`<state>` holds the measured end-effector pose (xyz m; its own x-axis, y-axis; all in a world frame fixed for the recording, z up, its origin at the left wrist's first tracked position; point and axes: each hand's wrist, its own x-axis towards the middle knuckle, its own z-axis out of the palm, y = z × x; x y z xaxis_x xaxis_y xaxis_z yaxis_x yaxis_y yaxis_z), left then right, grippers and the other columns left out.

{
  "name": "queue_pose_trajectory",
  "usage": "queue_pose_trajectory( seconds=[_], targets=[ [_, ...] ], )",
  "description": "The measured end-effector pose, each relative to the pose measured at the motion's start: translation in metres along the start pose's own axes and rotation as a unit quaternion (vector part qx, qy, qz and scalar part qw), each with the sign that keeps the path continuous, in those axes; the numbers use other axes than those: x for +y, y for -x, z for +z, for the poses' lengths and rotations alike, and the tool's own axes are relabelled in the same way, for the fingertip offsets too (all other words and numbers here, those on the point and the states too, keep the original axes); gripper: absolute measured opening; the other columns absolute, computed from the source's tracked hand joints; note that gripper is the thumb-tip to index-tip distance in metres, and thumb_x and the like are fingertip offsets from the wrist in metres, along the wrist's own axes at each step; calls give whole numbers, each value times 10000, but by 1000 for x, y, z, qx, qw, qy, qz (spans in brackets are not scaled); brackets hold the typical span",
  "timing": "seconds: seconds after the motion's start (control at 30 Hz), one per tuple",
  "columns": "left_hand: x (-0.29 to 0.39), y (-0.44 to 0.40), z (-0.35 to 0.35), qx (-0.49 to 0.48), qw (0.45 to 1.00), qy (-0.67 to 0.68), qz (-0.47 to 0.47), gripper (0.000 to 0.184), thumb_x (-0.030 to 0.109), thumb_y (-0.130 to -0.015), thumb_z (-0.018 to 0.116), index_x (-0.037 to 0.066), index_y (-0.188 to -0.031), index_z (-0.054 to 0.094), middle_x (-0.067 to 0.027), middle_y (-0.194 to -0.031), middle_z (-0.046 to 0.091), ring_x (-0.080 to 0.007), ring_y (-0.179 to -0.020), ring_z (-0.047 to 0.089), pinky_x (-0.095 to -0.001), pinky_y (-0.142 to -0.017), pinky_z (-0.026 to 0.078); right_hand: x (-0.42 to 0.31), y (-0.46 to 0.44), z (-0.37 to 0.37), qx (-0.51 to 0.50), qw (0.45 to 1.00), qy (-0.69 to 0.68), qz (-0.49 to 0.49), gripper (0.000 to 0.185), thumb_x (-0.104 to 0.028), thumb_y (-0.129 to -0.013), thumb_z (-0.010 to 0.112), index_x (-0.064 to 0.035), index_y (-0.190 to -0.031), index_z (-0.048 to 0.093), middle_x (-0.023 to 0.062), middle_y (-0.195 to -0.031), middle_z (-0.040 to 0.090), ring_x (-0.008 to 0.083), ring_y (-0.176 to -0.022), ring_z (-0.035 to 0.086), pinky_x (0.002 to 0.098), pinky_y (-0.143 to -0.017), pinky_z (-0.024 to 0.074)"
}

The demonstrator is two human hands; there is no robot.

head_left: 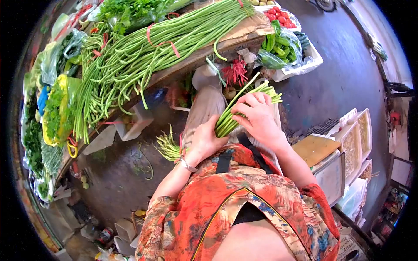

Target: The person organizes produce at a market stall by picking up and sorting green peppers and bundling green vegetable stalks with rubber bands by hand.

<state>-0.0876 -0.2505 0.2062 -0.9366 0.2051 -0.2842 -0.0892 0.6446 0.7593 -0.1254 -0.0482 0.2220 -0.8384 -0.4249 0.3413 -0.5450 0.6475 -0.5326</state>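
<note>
Head view: left hand (206, 138) hides part of the green stalks (227, 122)

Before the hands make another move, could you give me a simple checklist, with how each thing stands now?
1. Left hand closed around the green stalks: ok.
2. Right hand at the stalks: ok, its fingers touch them farther up.
3. Right hand's grip firm: cannot tell; the picture does not show how hard it presses.
4. Stalks neatly lined up: not ok; one pokes up apart from the rest.
5. Long beans all within the table: not ok; some droop over its edge.
6. Green peppers apart from both hands: ok.
</note>
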Motion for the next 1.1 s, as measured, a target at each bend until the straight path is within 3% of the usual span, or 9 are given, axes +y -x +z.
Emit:
queue_pose_trajectory(
  seconds=[0.03, 0.37, 0.43, 0.5, 0.57, 0.7, 0.9, 1.1],
  targets=[
    [0, 1, 1, -2, 1000, 5, 5, 508, 168, -728, 750, 63, -1192, 571, -244, -933, 694, -419, -930, 671, -492, -792, 531, 2, 2, 1, -9, 1000, -1, -2, 120, -170, -806, 729, -135, -909, 678, 27, -980, 592, 251, -1032, 532, 422, -948, 359],
    [1, -2, 6, -21, 1000, -9, 19, 513, 136, -719, 733, 36, -1197, 574, -255, -923, 694, -427, -918, 672, -486, -794, 532, 15, 11, 9, -52, 998, 30, 0, 82, -132, -858, 657, -125, -940, 658, 55, -932, 564, 285, -1002, 525, 426, -950, 364],
    [0, -1, 6, -26, 1000, -4, 8, 559, 187, -717, 772, 19, -1215, 582, -238, -948, 704, -377, -918, 694, -426, -801, 533, 17, 13, 10, -53, 998, 29, 3, 84, -121, -865, 646, -124, -949, 656, 61, -940, 573, 289, -1003, 528, 425, -957, 365],
    [0, -1, 5, -27, 1000, -2, 7, 546, 186, -718, 767, 16, -1204, 583, -237, -950, 705, -375, -915, 696, -425, -798, 534, 20, 14, 10, -52, 998, 28, 6, 88, -110, -873, 635, -122, -958, 654, 68, -948, 581, 293, -1003, 532, 423, -964, 366],
    [0, -2, 6, -29, 1000, 2, 8, 533, 184, -720, 763, 13, -1192, 584, -237, -952, 706, -372, -912, 698, -423, -795, 534, 25, 13, 8, 0, 998, 27, 57, 78, -101, -888, 621, -120, -953, 659, 80, -964, 598, 297, -1001, 542, 420, -966, 371],
    [0, -2, 5, -33, 999, -3, 14, 531, 182, -718, 756, 9, -1188, 580, -237, -941, 704, -376, -899, 698, -427, -785, 535, 29, 8, 0, -17, 996, -18, 91, 97, -145, -887, 650, -115, -976, 671, 84, -979, 598, 291, -1010, 548, 409, -931, 376],
    [3, 0, 5, -37, 999, -19, 14, 555, 180, -714, 756, 13, -1208, 567, -239, -936, 701, -389, -894, 693, -437, -781, 536, 13, 8, 2, -12, 999, 11, 46, 172, -200, -847, 717, -129, -1004, 710, 58, -997, 560, 264, -997, 506, 405, -893, 353],
    [3, 2, 6, -39, 998, -27, 32, 565, 184, -724, 755, 18, -1228, 561, -239, -961, 701, -403, -911, 685, -445, -795, 533, 17, 8, 8, -23, 1000, -8, 16, 70, -157, -852, 686, -128, -915, 679, 38, -970, 574, 258, -983, 500, 407, -905, 339]
  ],
)
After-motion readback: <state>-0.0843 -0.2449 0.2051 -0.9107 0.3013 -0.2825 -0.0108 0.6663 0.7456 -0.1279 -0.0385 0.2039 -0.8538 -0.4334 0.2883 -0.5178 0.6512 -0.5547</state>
